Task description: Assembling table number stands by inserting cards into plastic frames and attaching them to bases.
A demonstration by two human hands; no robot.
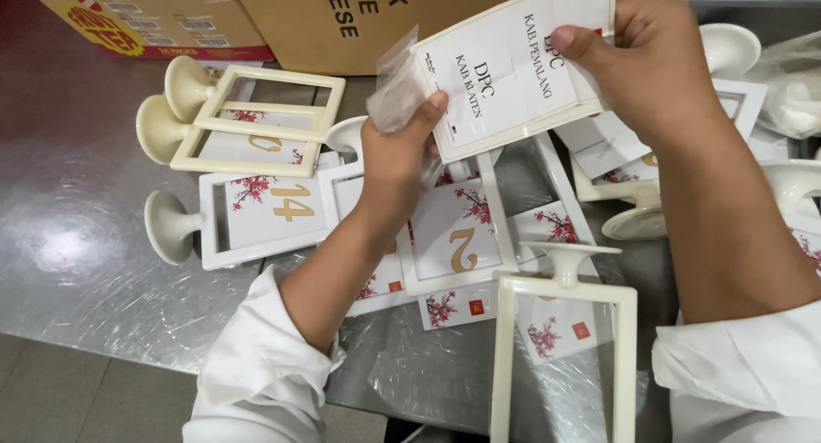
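Both your hands held one stack of white cards (505, 75) above the table (77, 238). Your left hand (398, 148) gripped its lower left corner with fingers closed; your right hand (637, 67) pinched the upper right edge, thumb on top. Its long axis ran between them, tilted up to the right, over cream frames (256, 122).

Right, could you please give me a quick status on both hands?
Left hand and right hand both grip stack of white printed cards. Cream footed frames scattered on steel table beneath.

Cream frames (256, 122); white cards (505, 71); seemingly red-blossom, gold-numeral inserts (274, 205).
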